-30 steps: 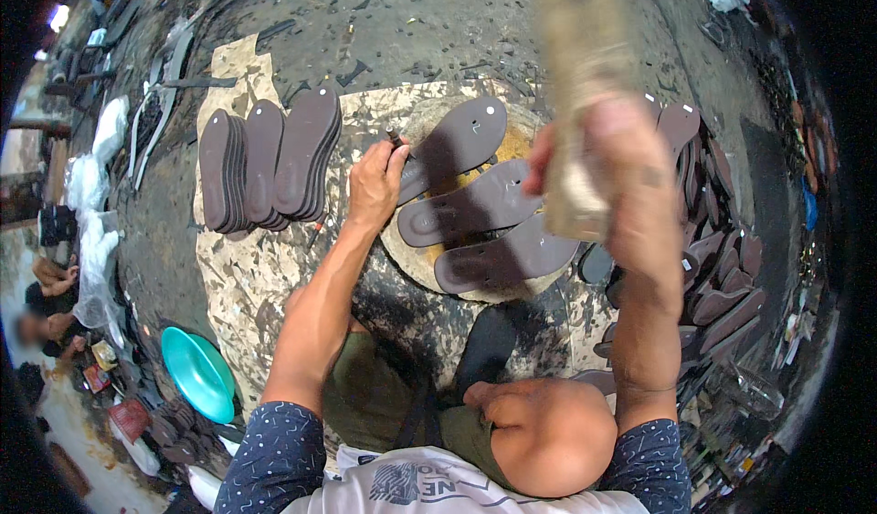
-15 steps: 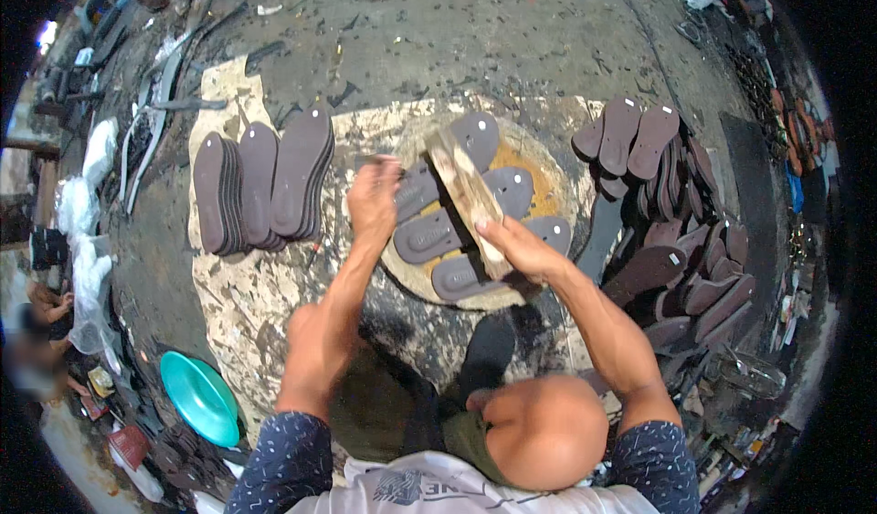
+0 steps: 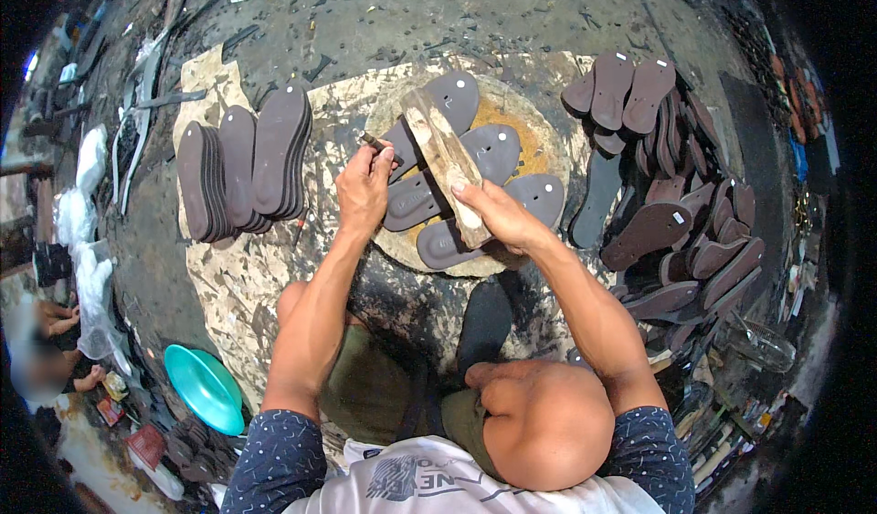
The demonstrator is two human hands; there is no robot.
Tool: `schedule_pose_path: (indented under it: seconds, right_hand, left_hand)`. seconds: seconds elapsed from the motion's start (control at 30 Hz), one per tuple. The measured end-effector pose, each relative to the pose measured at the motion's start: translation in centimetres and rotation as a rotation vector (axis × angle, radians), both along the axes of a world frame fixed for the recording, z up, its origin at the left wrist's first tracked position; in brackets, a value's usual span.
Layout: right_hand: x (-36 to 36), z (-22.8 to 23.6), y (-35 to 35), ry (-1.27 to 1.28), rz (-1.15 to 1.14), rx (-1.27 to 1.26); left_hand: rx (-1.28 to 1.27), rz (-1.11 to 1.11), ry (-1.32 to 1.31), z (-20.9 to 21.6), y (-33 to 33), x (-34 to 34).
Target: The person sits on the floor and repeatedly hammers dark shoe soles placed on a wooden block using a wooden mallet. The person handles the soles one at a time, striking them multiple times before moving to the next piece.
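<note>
My left hand point(image 3: 364, 192) is closed around a short dark rod-like tool point(image 3: 376, 143), whose exact kind I cannot make out. It is at the left edge of a round block point(image 3: 539, 112). Several dark grey-brown sandal soles point(image 3: 494, 151) lie side by side on that block, with white dots at their toe ends. My right hand point(image 3: 502, 214) grips the near end of a worn wooden bar point(image 3: 442, 158). This bar lies slantwise across the soles and hides their middles.
Stacks of soles point(image 3: 281, 153) stand left on a stained sheet point(image 3: 228, 281). More soles point(image 3: 649, 235) are heaped at right. A teal basin point(image 3: 203, 388) sits lower left, near plastic bags point(image 3: 82, 212). Another person's hand point(image 3: 89, 379) shows at far left. Scraps litter the floor point(image 3: 402, 11).
The whole view has shifted, so the scene sits higher in the picture. My left hand, blurred before, has come nearer to me and its tool shows clearly. The bar stays across the soles.
</note>
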State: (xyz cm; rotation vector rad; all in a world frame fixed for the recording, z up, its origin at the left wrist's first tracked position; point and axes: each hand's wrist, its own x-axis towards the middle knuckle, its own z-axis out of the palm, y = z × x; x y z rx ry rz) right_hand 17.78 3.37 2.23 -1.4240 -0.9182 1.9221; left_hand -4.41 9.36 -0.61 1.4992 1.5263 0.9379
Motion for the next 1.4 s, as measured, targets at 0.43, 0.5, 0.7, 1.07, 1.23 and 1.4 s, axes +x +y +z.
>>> schedule_pose_path:
  seconds: [0.43,0.5,0.7,1.07,1.23,1.4]
  right_hand:
    - [1.3,5.0,-2.4,-0.472,0.099,0.835]
    - [0.5,2.9,-0.3,-0.378,0.236,0.344]
    - [2.1,-0.8,-1.6,-0.141,0.083,0.104]
    - [3.4,2.3,-6.5,-0.534,-0.262,0.507]
    - [7.2,2.1,-12.5,-0.568,-0.526,0.416]
    - [9.8,-2.9,-22.0,-0.752,-0.707,0.314]
  left_hand:
    - [0.46,-0.221,0.284,-1.2,0.0,0.3]
    - [0.51,-0.204,0.307,-2.3,0.1,-1.0]
    - [0.133,0.27,-0.409,1.3,1.8,-0.5]
    - [0.335,-0.646,0.059,2.7,-1.1,1.2]
    - [0.297,-0.545,0.668,0.9,4.4,-2.8]
    - [0.29,-0.683,0.55,3.5,-0.7,1.7]
